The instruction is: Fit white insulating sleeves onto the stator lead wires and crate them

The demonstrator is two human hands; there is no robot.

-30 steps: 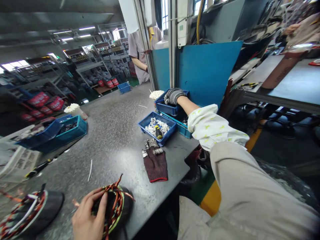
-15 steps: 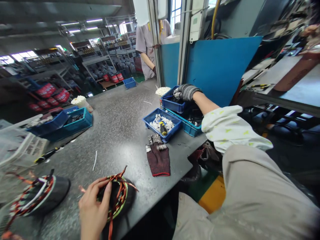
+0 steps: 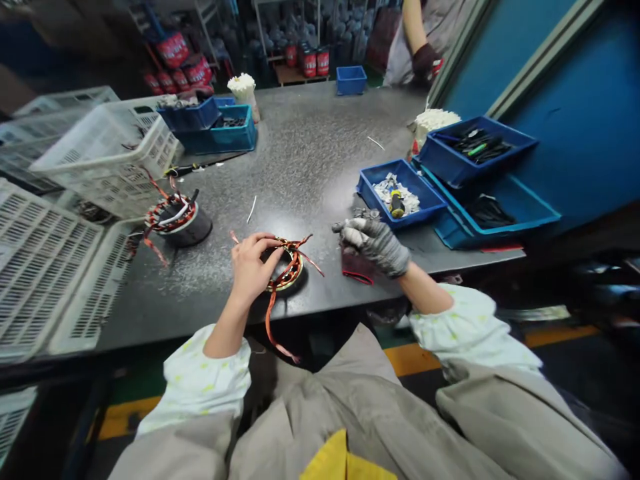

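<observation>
Two hands are over the tabletop [image 3: 310,143] in front of you. Your bare left hand [image 3: 251,267] is closed over a motor coil [image 3: 286,270], fingers curled across its top, with orange and red wires trailing off it and one hanging past the edge. The coil sits on the tabletop, under that hand. Your right hand [image 3: 375,245], in a gray coated glove [image 3: 380,248], is half-curled just beside the coil, fingers bunched; you can't tell if it pinches anything small. Under it lies a dark red glove [image 3: 356,269]. Farther left, a second motor coil [image 3: 175,220] sits beside white plastic crates [image 3: 107,150]. Ahead right, a blue tray [image 3: 373,180] holds white scraps and a screwdriver [image 3: 397,204], next to a darker blue tray [image 3: 475,143] and a teal tray [image 3: 520,210]. At the top, a co-worker's gloved hand [image 3: 425,61] is at the far end of the tabletop.
</observation>
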